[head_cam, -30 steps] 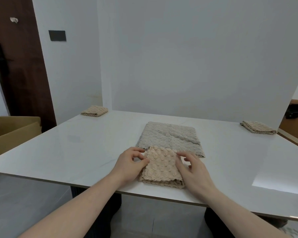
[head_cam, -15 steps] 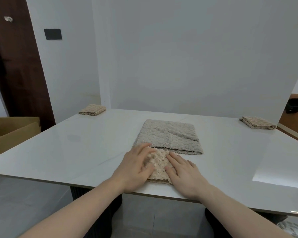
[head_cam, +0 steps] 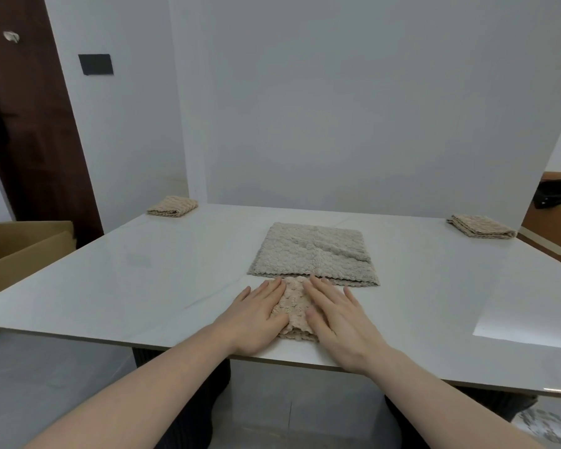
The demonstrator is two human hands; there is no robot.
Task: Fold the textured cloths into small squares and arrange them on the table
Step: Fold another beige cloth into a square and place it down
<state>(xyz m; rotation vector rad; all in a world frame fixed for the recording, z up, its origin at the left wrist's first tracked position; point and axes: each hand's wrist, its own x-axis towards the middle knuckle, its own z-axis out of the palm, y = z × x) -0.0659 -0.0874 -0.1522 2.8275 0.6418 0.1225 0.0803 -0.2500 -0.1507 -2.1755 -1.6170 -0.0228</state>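
Left hand: the left hand (head_cam: 256, 320) lies palm down at the near edge of the surface (head_cam: 143, 280), its fingers (head_cam: 271, 294) straight and slightly spread, pressing flat on the left part of the beige folded cloth (head_cam: 293, 307). Nothing is gripped or pinched.
Right hand: the right hand (head_cam: 340, 322) lies palm down beside it, its fingers (head_cam: 321, 291) extended and flat on the right part of the same cloth, the thumb resting along the cloth's near right side. The outer fingers reach past the cloth onto the bare surface. No curl round the cloth is visible.
Beige folded cloth: a small textured square near the front edge of the surface, mostly covered by both hands; only a middle strip shows between them. Its far edge lies just beside, possibly touching, the grey cloth.
Grey cloth: the grey cloth (head_cam: 314, 254) lies flat at the middle of the surface, larger than the beige one, with a folded layer along its right side.
Far left cloth: a folded beige cloth (head_cam: 172, 206) sits at the far left corner of the surface.
Far right cloth: a folded beige cloth (head_cam: 481, 226) sits at the far right corner, well apart from the hands.
Surroundings: a cardboard box (head_cam: 20, 251) stands left of the surface; white panels stand behind it.
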